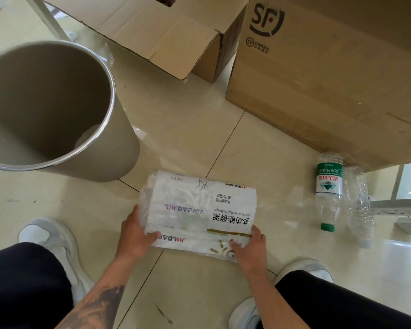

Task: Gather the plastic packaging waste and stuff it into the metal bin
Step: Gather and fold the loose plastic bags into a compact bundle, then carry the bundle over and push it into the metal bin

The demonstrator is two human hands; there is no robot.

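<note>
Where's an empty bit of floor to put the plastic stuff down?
The widest bare tiles lie between the metal bin, the open cardboard box and the big SF box, just beyond the plastic packaging. Another bare patch lies left of it, below the bin. To the right it is crowded: a labelled bottle, a crushed clear bottle and loose film.

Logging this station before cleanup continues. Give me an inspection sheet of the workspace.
Surface: glossy beige tiled floor.
Job's things: printed plastic packaging on the floor; metal bin upright, open, some clear plastic inside.
Clutter: labelled bottle and crushed clear bottle lying side by side; loose clear film.
Grippers: left hand and right hand grip the packaging's near edge.
Cables: nothing seen.
Surroundings: open cardboard box, SF Express box, metal frame.
</note>
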